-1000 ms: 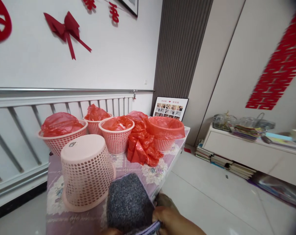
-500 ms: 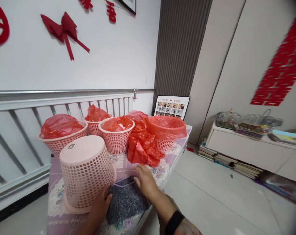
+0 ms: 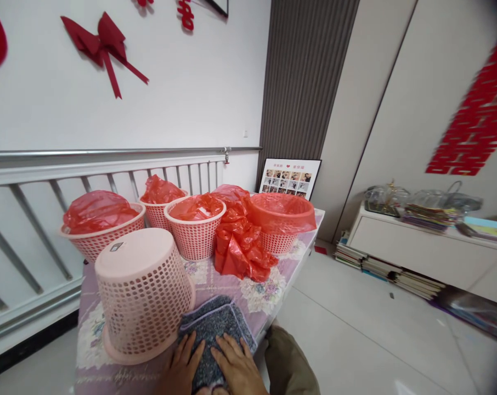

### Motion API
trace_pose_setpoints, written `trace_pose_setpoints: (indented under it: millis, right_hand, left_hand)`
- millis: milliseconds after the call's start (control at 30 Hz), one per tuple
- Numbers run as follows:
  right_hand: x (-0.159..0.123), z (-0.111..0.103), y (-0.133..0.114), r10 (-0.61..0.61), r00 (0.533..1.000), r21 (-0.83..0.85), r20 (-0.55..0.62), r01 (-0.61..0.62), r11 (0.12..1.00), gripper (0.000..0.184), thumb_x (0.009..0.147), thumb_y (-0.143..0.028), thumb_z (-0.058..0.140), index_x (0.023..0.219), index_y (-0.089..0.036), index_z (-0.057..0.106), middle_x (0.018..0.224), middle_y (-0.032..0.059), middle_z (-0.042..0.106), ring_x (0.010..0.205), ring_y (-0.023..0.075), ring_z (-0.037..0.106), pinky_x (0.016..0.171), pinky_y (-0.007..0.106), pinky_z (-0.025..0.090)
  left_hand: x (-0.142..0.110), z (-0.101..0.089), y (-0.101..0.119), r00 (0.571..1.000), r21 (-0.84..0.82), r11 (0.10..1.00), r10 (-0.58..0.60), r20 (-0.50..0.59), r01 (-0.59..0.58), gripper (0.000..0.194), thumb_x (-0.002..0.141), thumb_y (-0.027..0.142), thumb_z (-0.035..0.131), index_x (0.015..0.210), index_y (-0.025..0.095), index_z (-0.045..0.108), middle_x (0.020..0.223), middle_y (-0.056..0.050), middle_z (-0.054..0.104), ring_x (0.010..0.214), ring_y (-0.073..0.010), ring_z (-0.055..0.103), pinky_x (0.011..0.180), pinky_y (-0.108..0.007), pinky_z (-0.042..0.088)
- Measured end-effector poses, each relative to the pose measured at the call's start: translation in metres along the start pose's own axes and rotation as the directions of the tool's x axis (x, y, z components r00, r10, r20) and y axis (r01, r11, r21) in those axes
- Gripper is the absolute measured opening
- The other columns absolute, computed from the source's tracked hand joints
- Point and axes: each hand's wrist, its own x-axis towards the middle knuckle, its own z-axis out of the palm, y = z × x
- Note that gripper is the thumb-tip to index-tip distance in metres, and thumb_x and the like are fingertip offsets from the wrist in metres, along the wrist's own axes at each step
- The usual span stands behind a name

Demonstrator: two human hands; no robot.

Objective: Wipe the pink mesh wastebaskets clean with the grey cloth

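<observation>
A dark grey cloth (image 3: 215, 314) with a lilac edge lies folded on the flowered tablecloth (image 3: 261, 293). My left hand (image 3: 185, 359) rests on its left part, fingers stretched out. Flat on the cloth beside it lies my right hand (image 3: 236, 362), with the fingers spread. Just left of the cloth stands a pink plastic basket (image 3: 145, 296), upside down. Behind it, crumpled red plastic bags (image 3: 244, 252) lie on the table.
Several pink baskets lined with red bags stand at the back, among them a left one (image 3: 102, 219), a middle one (image 3: 195, 227) and a right one (image 3: 279, 219). A radiator (image 3: 38, 219) runs along the wall. A white cabinet (image 3: 417, 247) stands at the right.
My right hand has moved from the cloth's far edge towards me and now lies flat on it. My left hand has come off the basket's side onto the cloth.
</observation>
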Motion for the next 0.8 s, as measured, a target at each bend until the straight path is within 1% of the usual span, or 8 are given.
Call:
trace_pose_setpoints:
  millis: [133,233,400,500,600,700,767,800]
  right_hand:
    - [-0.003,0.003,0.011,-0.015,1.000,-0.019,0.026,0.015,1.000,0.083,0.074,-0.052,0.076,0.148,-0.032,0.045,0.158,0.0142,0.034,0.148,0.0418,0.024,0.118,0.067,0.007]
    - [-0.002,0.003,-0.001,0.027,1.000,-0.022,-0.011,-0.027,0.999,0.081,0.072,-0.049,0.078,0.146,-0.031,0.049,0.156,0.0157,0.039,0.147,0.0417,0.027,0.118,0.066,0.008]
    - [0.007,0.009,-0.026,0.055,0.997,-0.096,-0.047,-0.059,0.994,0.077,0.075,-0.038,0.074,0.147,-0.031,0.047,0.157,0.0130,0.039,0.147,0.0390,0.027,0.118,0.065,0.005]
    - [0.013,0.007,-0.039,0.078,0.996,-0.107,-0.046,-0.082,0.991,0.066,0.075,-0.024,0.067,0.140,-0.029,0.054,0.150,0.0105,0.051,0.141,0.0357,0.040,0.119,0.059,0.018]
    - [0.015,-0.011,-0.055,0.093,0.986,0.016,-0.137,-0.092,0.996,0.054,0.068,-0.010,0.060,0.120,-0.022,0.069,0.127,0.0094,0.069,0.121,0.0295,0.060,0.109,0.043,0.039]
    - [0.012,-0.045,-0.073,0.022,0.983,0.249,-0.183,0.025,0.968,0.040,0.069,-0.007,0.054,0.102,-0.019,0.073,0.107,0.0064,0.075,0.104,0.0245,0.067,0.094,0.034,0.047]
    - [0.010,-0.068,-0.085,0.000,0.994,0.489,-0.114,0.056,0.870,0.027,0.077,-0.016,0.056,0.099,-0.019,0.072,0.097,0.0044,0.075,0.094,0.0231,0.068,0.086,0.034,0.050]
    - [0.009,-0.077,-0.090,-0.002,0.998,0.626,-0.066,0.043,0.778,0.023,0.080,-0.024,0.060,0.100,-0.019,0.071,0.095,0.0040,0.075,0.091,0.0229,0.068,0.085,0.035,0.050]
  left_hand:
    - [-0.007,0.001,-0.011,1.000,0.002,1.000,0.023,0.015,-0.023,0.082,0.072,0.030,0.071,0.149,0.021,0.043,0.160,-0.016,0.029,0.147,-0.0386,0.029,0.119,-0.056,0.029]
    - [-0.008,0.006,-0.022,0.991,0.026,0.997,0.080,-0.108,-0.078,0.073,0.067,0.016,0.066,0.139,0.022,0.057,0.153,-0.014,0.044,0.141,-0.0374,0.043,0.117,-0.052,0.037]
    - [-0.010,0.003,-0.019,0.921,0.003,0.981,0.185,-0.343,-0.196,0.055,0.063,0.007,0.058,0.113,0.024,0.075,0.125,-0.009,0.072,0.115,-0.0311,0.068,0.102,-0.041,0.055]
    - [-0.016,-0.005,-0.011,0.895,-0.069,0.971,0.182,-0.408,-0.229,0.046,0.070,0.009,0.056,0.108,0.027,0.074,0.112,-0.004,0.077,0.104,-0.0263,0.072,0.097,-0.036,0.058]
    - [-0.025,-0.016,-0.014,0.851,-0.237,0.941,0.088,-0.518,-0.241,0.036,0.080,0.022,0.060,0.114,0.028,0.071,0.115,-0.005,0.076,0.110,-0.0270,0.070,0.100,-0.035,0.055]
    - [-0.036,-0.031,-0.022,0.806,-0.585,0.786,-0.206,-0.554,-0.201,0.056,0.084,0.043,0.062,0.136,0.022,0.055,0.139,-0.012,0.063,0.125,-0.0304,0.061,0.107,-0.042,0.051]
    - [-0.044,-0.043,-0.025,0.775,-0.835,0.508,-0.433,-0.460,-0.211,0.073,0.080,0.056,0.064,0.142,0.020,0.049,0.144,-0.014,0.058,0.129,-0.0326,0.058,0.109,-0.048,0.048]
    - [-0.047,-0.048,-0.026,0.767,-0.901,0.370,-0.502,-0.400,-0.227,0.078,0.076,0.063,0.065,0.140,0.022,0.051,0.142,-0.012,0.060,0.130,-0.0333,0.057,0.111,-0.049,0.046]
